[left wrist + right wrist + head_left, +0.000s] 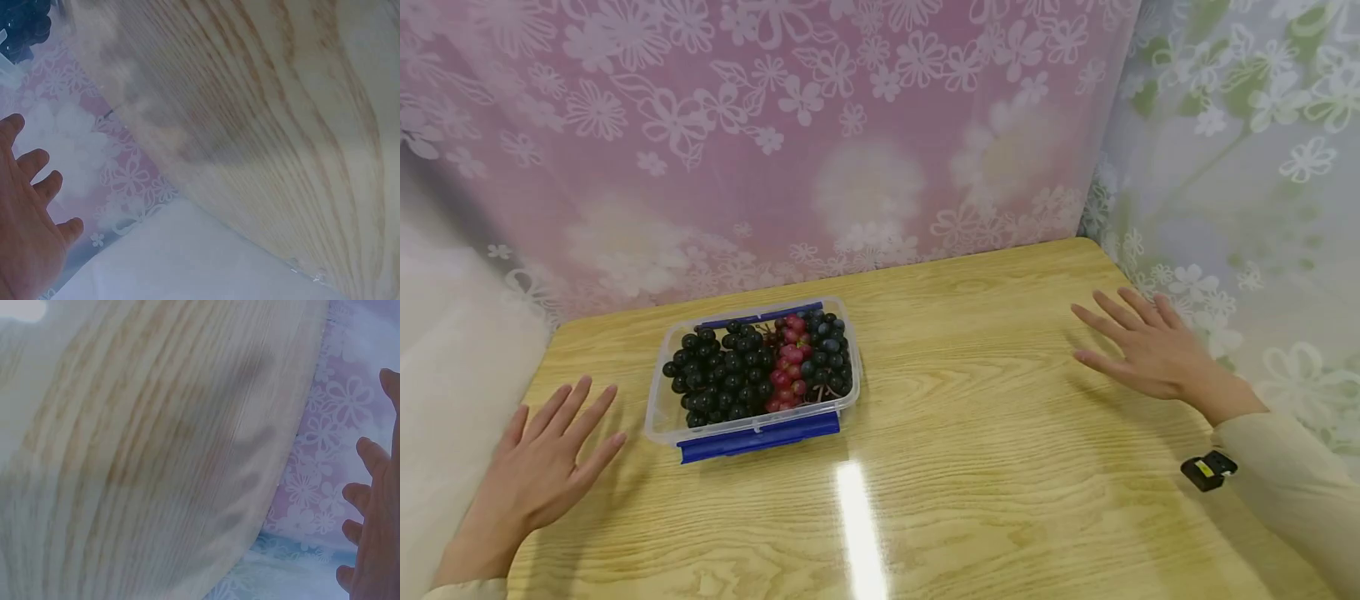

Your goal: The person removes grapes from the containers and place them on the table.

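A clear plastic container (662,417) with blue side clips stands on the table, left of the middle. Inside it lie black grapes (722,375) on the left, a strip of red grapes (788,358) and dark bluish grapes (829,354) on the right. My left hand (542,467) hovers left of the container, fingers spread, holding nothing. In the left wrist view the same hand (28,212) is at the left edge, and dark grapes (25,28) show at the top corner. Over the table's right side my right hand (1150,350) is held with fingers spread, touching nothing.
The wood-grain table (970,433) reaches back to a pink flowered curtain (760,167). A pale flowered curtain (1247,208) hangs along the right, white cloth (460,308) along the left. A small black device (1208,471) sits at the right wrist.
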The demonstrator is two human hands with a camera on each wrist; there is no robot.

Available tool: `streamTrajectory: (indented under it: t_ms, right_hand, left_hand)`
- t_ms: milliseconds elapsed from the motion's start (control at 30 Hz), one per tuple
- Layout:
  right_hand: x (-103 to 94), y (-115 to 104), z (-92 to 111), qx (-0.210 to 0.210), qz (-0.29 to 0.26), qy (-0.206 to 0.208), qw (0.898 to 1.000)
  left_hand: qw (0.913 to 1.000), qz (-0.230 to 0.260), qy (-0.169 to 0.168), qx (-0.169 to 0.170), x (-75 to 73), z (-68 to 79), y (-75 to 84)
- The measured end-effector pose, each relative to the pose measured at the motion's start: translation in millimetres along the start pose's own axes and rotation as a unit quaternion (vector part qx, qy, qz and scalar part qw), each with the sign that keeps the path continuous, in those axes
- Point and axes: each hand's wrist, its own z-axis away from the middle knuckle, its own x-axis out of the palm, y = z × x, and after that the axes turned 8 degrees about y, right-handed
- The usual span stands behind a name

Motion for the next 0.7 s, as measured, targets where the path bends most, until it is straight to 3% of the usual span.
streamTrajectory:
  t_ms: [700]
  right_hand:
    - [-0.8, -20, -11, -0.024, 0.028, 0.008, 0.999]
  left_hand:
    - [0.9995, -0.018, 0.021, 0.012, -8.4, -3.0, 6.8]
